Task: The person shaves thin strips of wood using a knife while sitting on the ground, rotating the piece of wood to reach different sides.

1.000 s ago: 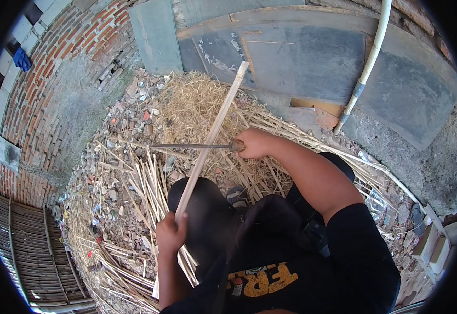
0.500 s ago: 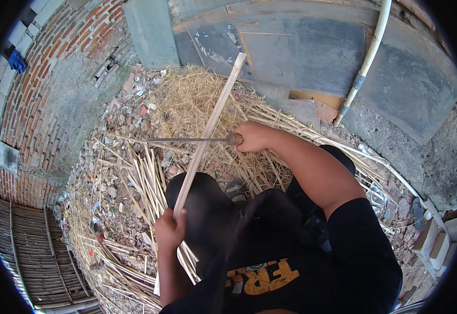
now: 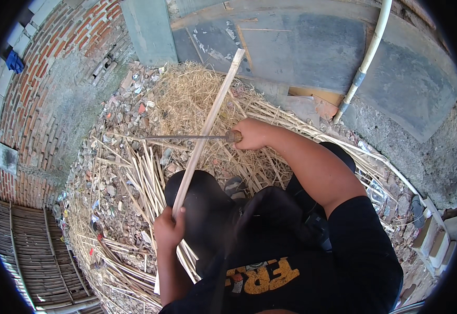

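the left hand (image 3: 169, 230), at seven o'clock, clamps a slat (image 3: 209, 121) slanting toward one o'clock. apart from it, near centre, the right hand (image 3: 251, 134) grips a knife (image 3: 232, 136), blade (image 3: 173, 137) crossing the slat toward nine o'clock.

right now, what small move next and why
Probably slide the blade along the pale strip, away from the left grip: the blade crosses the strip near its middle, the right grip holds the handle, and the left grip has the near end.
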The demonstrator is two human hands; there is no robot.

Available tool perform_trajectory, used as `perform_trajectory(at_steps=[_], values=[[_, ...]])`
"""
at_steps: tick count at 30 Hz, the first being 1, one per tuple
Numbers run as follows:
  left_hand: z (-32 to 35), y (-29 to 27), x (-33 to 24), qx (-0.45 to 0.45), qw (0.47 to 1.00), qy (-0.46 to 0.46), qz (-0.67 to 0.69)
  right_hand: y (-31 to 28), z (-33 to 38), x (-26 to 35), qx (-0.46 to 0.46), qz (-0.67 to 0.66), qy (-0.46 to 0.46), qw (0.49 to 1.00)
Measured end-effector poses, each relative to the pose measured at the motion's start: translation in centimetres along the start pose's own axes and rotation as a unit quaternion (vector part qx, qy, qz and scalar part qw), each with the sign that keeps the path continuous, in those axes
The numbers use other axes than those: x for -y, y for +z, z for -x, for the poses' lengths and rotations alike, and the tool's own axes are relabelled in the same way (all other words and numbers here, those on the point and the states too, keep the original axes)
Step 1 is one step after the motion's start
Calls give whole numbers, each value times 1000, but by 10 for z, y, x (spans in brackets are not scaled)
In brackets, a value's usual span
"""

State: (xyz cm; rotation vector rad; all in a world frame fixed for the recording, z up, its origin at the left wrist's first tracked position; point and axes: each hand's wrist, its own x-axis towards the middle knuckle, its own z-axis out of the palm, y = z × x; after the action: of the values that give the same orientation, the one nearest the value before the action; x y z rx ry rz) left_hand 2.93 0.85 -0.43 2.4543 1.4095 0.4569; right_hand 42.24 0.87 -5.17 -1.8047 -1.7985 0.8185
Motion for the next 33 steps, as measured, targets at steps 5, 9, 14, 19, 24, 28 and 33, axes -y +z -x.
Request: perform_trajectory(at_steps=[5,9,14,19,24,28,33], values=[[1,0,0,-5,1000,0,-1,2,-2,-2,-7,10,-4,1000],[0,-1,-2,-3,1000,-1,-6,-2,0,0,13,-8,8,1000],[2,0,1,-9,1000,-8,6,-14,13,30,-55,103,2,993],[4,-1,-2,-10,1000,-10,-3,-28,13,33,-48,133,44,989],[2,0,1,-7,999,10,-32,-37,11,2,-124,67,127,982],[2,-2,0,2,1000,-2,-27,-29,18,29,-47,59,103,992],[1,-7,-5,14,999,-25,-31,-13,9,46,41,109,47,992]])
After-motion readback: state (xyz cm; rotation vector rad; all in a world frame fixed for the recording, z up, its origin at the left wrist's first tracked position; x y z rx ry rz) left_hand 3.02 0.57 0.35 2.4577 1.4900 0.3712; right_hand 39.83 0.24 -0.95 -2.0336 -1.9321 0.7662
